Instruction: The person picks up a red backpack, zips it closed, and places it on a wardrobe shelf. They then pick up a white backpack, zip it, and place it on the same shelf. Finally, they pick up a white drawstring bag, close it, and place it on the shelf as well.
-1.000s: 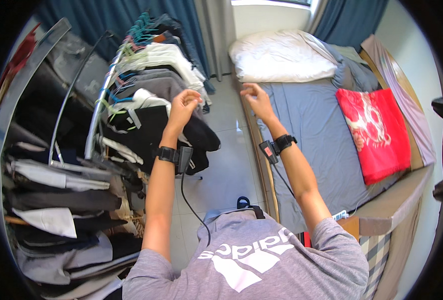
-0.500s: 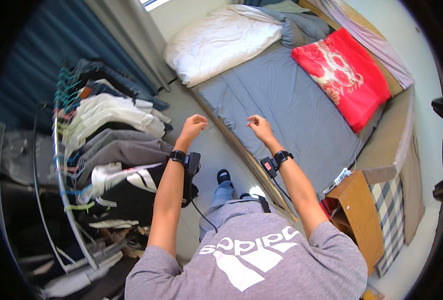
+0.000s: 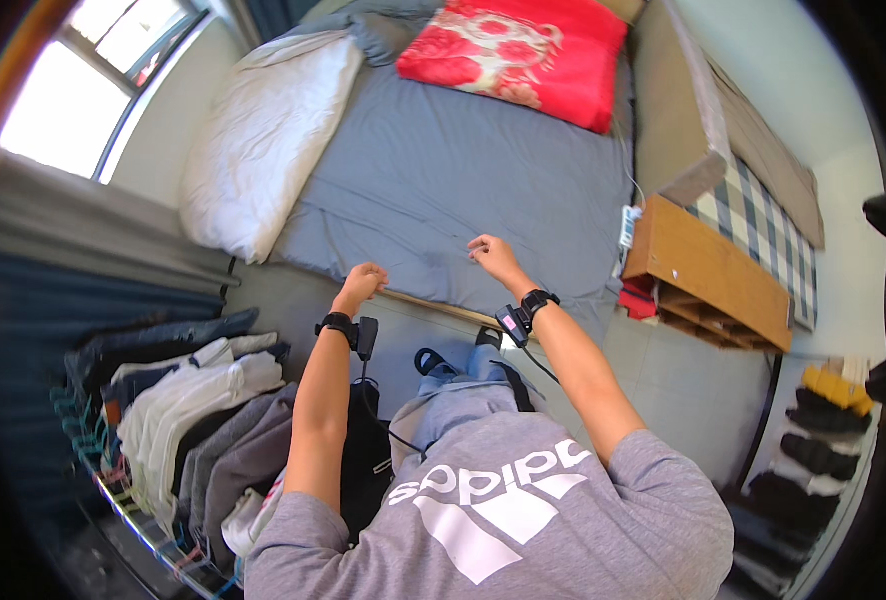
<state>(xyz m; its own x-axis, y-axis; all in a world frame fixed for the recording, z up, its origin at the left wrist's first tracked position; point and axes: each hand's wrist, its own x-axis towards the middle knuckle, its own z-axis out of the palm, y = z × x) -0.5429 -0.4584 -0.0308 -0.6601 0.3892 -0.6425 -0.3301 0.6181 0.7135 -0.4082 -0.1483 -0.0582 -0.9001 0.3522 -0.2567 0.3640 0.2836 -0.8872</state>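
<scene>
Both my hands are raised in front of me, above the near edge of a bed (image 3: 433, 170) with a wrinkled grey-blue sheet. My left hand (image 3: 363, 285) hangs just short of the mattress edge, fingers loosely curled in and nothing visible in them. Farther over the sheet is my right hand (image 3: 495, 260), its fingers also curled toward the thumb, with no object showing. Neither hand appears to touch the bedding. A white quilt (image 3: 273, 130) lies bunched on the bed's left side, and a folded red floral blanket (image 3: 518, 55) lies at the far side.
A rack of hanging clothes (image 3: 198, 430) stands close by my left arm. Right of the bed are a wooden cabinet (image 3: 713, 265) lying near a white power strip (image 3: 628, 227), a padded headboard-like panel (image 3: 678, 100), and shelves of folded clothes (image 3: 818, 440). A window (image 3: 73, 90) is at upper left.
My view and body have turned to the left, so the bed now lies straight ahead and the clothes rack is lower left. Both hands stay raised and empty.
</scene>
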